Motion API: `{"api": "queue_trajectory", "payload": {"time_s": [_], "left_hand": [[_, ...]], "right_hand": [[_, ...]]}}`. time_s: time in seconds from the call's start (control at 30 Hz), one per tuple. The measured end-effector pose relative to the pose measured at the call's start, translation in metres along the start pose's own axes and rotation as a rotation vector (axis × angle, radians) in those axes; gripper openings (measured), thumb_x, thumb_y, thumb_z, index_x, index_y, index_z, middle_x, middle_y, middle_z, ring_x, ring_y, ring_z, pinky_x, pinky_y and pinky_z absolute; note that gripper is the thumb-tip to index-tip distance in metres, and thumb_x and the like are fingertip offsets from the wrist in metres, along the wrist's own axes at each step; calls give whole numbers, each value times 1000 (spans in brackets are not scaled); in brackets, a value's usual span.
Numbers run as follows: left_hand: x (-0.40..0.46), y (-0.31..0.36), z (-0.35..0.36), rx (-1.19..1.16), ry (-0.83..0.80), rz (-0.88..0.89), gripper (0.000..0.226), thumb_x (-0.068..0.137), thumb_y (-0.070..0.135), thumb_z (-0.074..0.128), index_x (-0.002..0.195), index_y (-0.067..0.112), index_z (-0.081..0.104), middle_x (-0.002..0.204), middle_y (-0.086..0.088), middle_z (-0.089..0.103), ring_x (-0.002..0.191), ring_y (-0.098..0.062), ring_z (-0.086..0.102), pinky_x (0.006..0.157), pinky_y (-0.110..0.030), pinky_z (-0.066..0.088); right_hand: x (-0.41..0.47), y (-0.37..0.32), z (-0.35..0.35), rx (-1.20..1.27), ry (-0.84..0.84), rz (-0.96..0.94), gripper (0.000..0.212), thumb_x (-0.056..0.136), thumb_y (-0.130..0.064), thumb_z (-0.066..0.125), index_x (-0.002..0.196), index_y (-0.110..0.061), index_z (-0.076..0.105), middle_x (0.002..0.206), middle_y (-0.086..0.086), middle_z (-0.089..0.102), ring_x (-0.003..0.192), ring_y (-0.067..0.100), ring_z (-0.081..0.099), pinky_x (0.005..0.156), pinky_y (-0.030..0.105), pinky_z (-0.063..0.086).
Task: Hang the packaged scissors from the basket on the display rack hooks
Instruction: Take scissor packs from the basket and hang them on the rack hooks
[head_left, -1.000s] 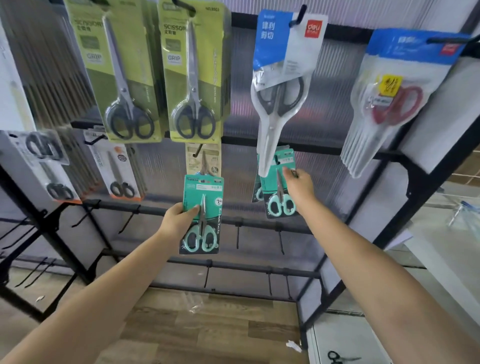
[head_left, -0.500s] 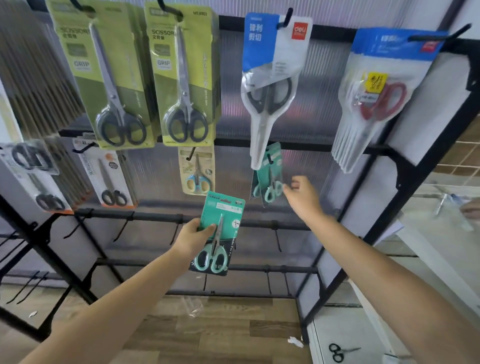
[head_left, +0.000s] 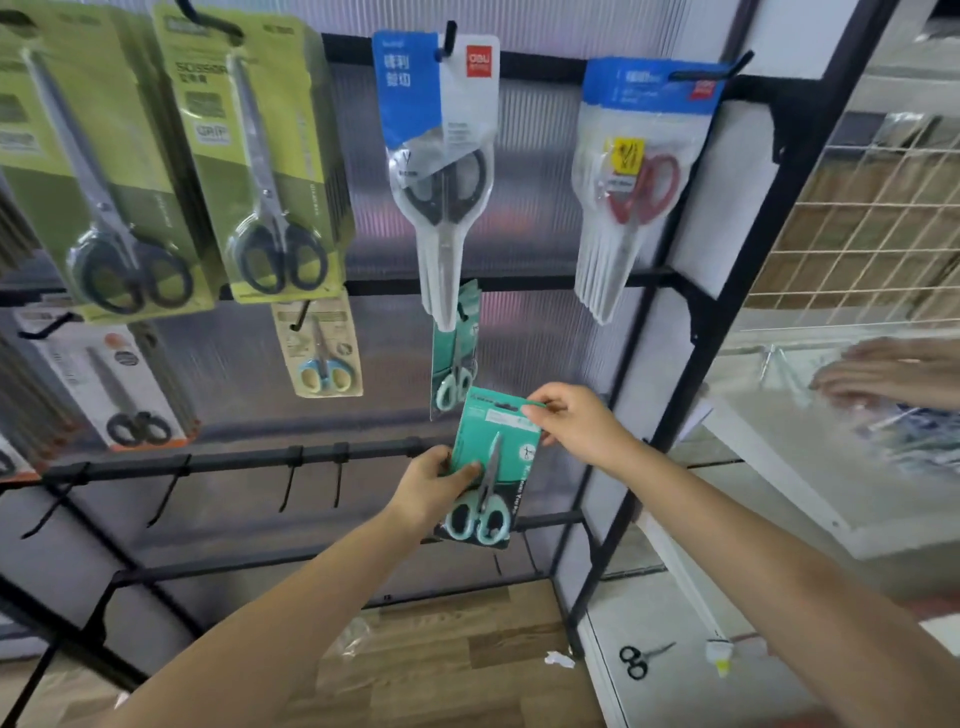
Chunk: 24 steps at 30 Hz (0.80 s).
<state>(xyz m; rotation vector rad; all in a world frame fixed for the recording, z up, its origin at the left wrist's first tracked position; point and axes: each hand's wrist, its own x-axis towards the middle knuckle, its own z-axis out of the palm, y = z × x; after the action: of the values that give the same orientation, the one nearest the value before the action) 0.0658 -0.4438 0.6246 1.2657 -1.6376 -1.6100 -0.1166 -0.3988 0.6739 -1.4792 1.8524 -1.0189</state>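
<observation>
A teal card pack of mint-handled scissors (head_left: 488, 467) is held in front of the rack's lower middle. My left hand (head_left: 434, 486) grips its left edge near the blades. My right hand (head_left: 576, 423) pinches its top right corner. Just above hangs another teal scissors pack (head_left: 456, 353) on a hook of the middle rail, turned nearly edge-on. The black display rack (head_left: 519, 283) fills the view; several bare hooks (head_left: 311, 478) stick out from its lower rail. No basket is in sight.
Green-carded black scissors (head_left: 270, 166), blue-topped packs (head_left: 441, 171) and red-handled ones (head_left: 641, 176) hang on the top row. A small blue-handled pack (head_left: 319, 345) hangs mid-left. Another person's hand (head_left: 893, 371) rests over a white table at right. Loose black scissors (head_left: 636, 660) lie on the floor.
My right hand left the hanging teal pack and came down onto the top corner of the pack in my left hand. That pack moved right, under the hanging one.
</observation>
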Motion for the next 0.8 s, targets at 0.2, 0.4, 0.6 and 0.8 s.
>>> {"api": "queue_trajectory", "payload": {"time_s": [0.2,0.4,0.6,0.8], "left_hand": [[2,3,5,38,24,33,15,91,9,59,78,8,50,82,-14,63,72,-23,59,65,-32,52],[13,21,-5,-15,143,101,11,91,10,58,83,4,53,83,-13,64,76,-23,59,72,-37,51],[28,24,-12,-2,251,65,18,91,15,59,75,14,52,78,-3,64,72,-16,60,72,-35,53],[39,29,-16,12,301,48,19,92,16,58,75,16,51,78,-4,63,78,-21,60,80,-41,53]], "right_hand": [[16,-16,-17,23,133,-80,4,92,-13,57,91,-15,60,83,-5,62,76,11,60,65,27,55],[49,-39,-16,19,206,-128,11,91,-15,60,98,-10,65,83,-8,61,87,18,61,77,40,55],[73,-49,-9,26,205,-143,16,92,-16,58,104,-6,64,92,0,63,86,14,60,66,25,52],[87,-49,-4,41,192,-154,16,91,-18,59,102,-9,65,92,0,64,92,19,64,80,38,55]]}}
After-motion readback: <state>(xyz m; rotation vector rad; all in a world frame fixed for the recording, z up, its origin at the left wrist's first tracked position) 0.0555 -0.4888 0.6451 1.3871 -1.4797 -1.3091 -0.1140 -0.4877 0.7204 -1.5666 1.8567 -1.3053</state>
